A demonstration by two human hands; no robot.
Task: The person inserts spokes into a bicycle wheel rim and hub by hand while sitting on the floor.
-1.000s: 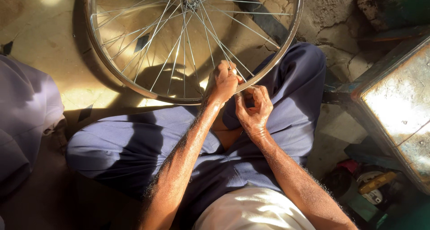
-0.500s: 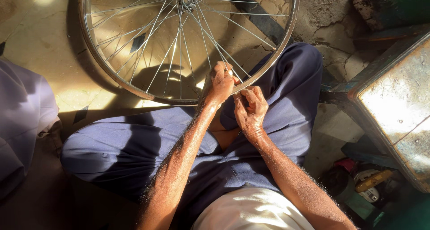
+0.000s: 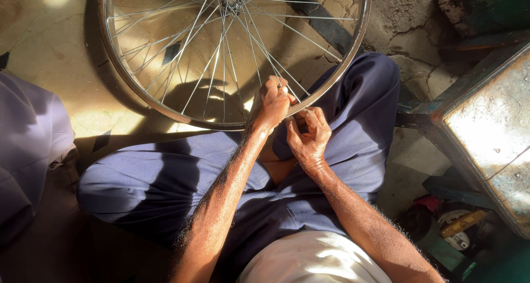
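The bicycle wheel [image 3: 182, 62] stands on the cracked concrete floor [image 3: 61, 62] at twelve o'clock from the seated person, its lower rim resting against the blue-trousered knees [image 3: 353, 112]. The left hand [image 3: 271, 102] is closed over the rim at roughly five o'clock on the wheel, fingers curled tight around a spoke end. The right hand [image 3: 309, 134] sits just below, touching it, fingertips pinched narrowly on something too small to identify. A metal box [image 3: 491, 128] lies at three o'clock. Assessment: sound work here requires the left hand to hold the rim steady, the pinch kept square to the spoke, and small, even turns.
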